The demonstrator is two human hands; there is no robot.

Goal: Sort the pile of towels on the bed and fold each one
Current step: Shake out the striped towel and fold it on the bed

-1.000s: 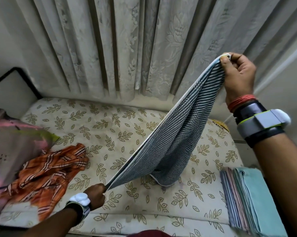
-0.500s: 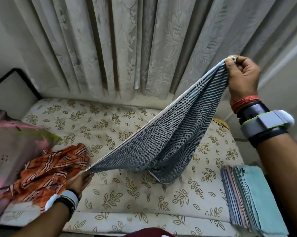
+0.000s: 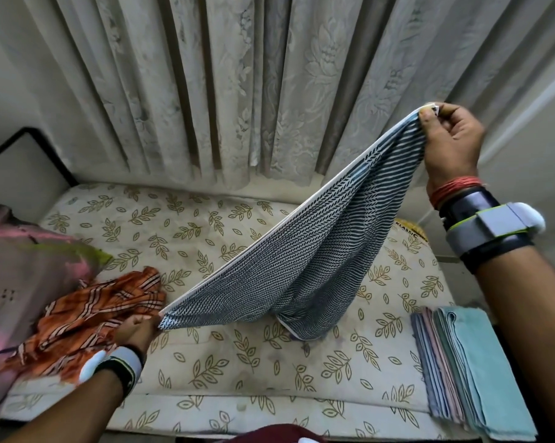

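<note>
A dark striped towel (image 3: 305,260) with a white edge stretches slantwise over the bed (image 3: 225,356). My right hand (image 3: 450,145) pinches its upper corner high at the right, near the curtain. My left hand (image 3: 138,329) grips the lower corner just above the mattress at the left. The towel's slack middle sags and its lowest fold touches the mattress. An orange striped towel (image 3: 87,318) lies crumpled on the bed beside my left hand. A stack of folded towels (image 3: 471,372), teal on top, sits at the bed's right edge.
A pink and green cloth (image 3: 23,270) is heaped at the far left. A pale patterned curtain (image 3: 238,91) hangs behind the bed. A dark bed frame corner (image 3: 30,135) shows at the upper left. A maroon item (image 3: 269,434) pokes in at the bottom edge.
My left hand has slid left along the mattress toward the orange towel, pulling the striped towel's edge tauter and longer. My right hand has dropped slightly and still holds the top corner.
</note>
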